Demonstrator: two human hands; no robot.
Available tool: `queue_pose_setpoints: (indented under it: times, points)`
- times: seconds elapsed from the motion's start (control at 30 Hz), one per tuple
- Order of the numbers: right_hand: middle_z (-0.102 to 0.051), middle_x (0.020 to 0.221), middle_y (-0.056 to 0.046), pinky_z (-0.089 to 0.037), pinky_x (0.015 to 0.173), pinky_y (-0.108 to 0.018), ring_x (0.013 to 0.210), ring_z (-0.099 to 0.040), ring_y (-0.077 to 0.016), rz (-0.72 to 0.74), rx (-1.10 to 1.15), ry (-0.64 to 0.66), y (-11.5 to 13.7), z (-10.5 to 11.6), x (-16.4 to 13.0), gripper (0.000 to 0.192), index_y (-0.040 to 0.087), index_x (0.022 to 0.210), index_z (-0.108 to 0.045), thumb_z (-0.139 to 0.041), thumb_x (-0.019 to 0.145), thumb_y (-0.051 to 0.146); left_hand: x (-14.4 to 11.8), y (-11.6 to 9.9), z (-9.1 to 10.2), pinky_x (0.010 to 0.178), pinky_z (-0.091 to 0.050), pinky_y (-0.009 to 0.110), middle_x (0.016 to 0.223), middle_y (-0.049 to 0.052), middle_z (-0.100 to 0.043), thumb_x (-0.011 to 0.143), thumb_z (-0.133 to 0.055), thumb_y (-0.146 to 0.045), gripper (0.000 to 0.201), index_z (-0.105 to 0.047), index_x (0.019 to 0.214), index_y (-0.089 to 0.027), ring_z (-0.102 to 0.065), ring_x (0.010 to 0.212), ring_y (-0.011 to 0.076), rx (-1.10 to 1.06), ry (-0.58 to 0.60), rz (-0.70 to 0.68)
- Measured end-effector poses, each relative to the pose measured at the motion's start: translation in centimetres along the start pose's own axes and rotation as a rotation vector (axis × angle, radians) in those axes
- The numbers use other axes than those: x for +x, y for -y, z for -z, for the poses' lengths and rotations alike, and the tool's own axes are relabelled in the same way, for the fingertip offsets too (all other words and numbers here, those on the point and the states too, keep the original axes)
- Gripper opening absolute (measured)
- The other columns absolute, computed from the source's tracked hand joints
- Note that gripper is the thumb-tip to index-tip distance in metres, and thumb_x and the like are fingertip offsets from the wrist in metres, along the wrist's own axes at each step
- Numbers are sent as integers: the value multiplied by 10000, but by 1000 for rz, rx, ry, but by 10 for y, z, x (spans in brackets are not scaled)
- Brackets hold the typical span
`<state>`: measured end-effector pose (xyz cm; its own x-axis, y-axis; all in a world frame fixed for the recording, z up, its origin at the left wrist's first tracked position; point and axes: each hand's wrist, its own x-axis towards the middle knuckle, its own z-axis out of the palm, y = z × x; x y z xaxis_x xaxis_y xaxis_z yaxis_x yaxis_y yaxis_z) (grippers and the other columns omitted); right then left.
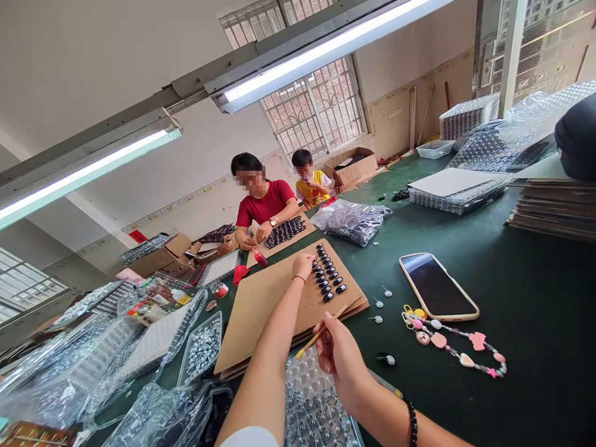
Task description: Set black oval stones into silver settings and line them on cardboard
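Observation:
My left hand (pixel 302 266) reaches forward over a brown cardboard sheet (pixel 261 310) and touches the near end of two rows of small black oval pieces (pixel 328 278) laid on it. Whether it pinches one of them, I cannot tell. My right hand (pixel 342 357) is closer to me and holds a thin wooden stick (pixel 321 332) that points toward the cardboard. Below my hands lies a clear plastic blister tray (pixel 311 403) with round cells.
A phone (pixel 437 287) with a bead strap (pixel 454 344) lies on the dark green table (pixel 535 310) to the right. Trays and plastic bags crowd the left. Across the table, a person in red (pixel 263 205) works over another cardboard; a second person sits behind.

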<state>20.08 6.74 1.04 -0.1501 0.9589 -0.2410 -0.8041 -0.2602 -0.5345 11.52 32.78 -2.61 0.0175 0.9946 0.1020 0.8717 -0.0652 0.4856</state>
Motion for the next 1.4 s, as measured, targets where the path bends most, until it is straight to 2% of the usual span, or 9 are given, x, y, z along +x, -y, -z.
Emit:
queue_pose_setpoints:
  times: [0.23, 0.37, 0.47, 0.7, 1.0, 1.4]
  points:
    - [-385, 404, 68, -187, 324, -155, 315, -255, -35, 23, 10, -44, 3, -3, 0, 378, 167, 628, -461, -505, 699, 535, -1, -1, 8, 747, -453, 353, 932, 56, -590, 837, -453, -343, 259, -567, 930, -130, -561, 821, 149, 49, -55, -82]
    - [-374, 402, 75, -183, 322, -149, 320, -251, -32, 32, -2, -34, 2, -2, 0, 378, 165, 636, -462, -498, 702, 536, -9, 7, 11, 712, -451, 339, 777, 31, -606, 789, -516, -385, 275, -590, 821, -122, -566, 738, 140, 78, -26, -88]
    - [-380, 405, 73, -186, 321, -147, 323, -251, -30, 34, -13, -15, -1, -1, 1, 384, 161, 647, -469, -482, 714, 539, -16, 10, 11, 695, -455, 333, 740, 20, -607, 785, -524, -381, 270, -596, 827, -124, -571, 704, 136, 87, 8, -98]
    - [-384, 397, 69, -182, 319, -153, 322, -263, -35, 16, -17, -28, -2, -1, 2, 392, 162, 644, -473, -494, 700, 549, -16, 4, 7, 772, -450, 360, 956, 56, -593, 831, -474, -310, 226, -574, 936, -136, -562, 849, 152, 75, 50, -158]
    - [-388, 403, 69, -177, 325, -162, 321, -259, -37, 10, -11, -35, 2, -3, -2, 396, 165, 640, -478, -495, 693, 557, -11, 6, 7, 763, -459, 360, 967, 59, -586, 829, -479, -297, 221, -568, 950, -135, -562, 848, 153, 64, 70, -126]
    - [-378, 410, 70, -189, 321, -149, 334, -268, -35, 7, 0, -45, 2, -3, 0, 346, 162, 636, -475, -491, 707, 500, 6, 5, 5, 810, -434, 390, 1035, 71, -567, 834, -468, -305, 242, -558, 984, -138, -543, 924, 174, -23, -39, -35]
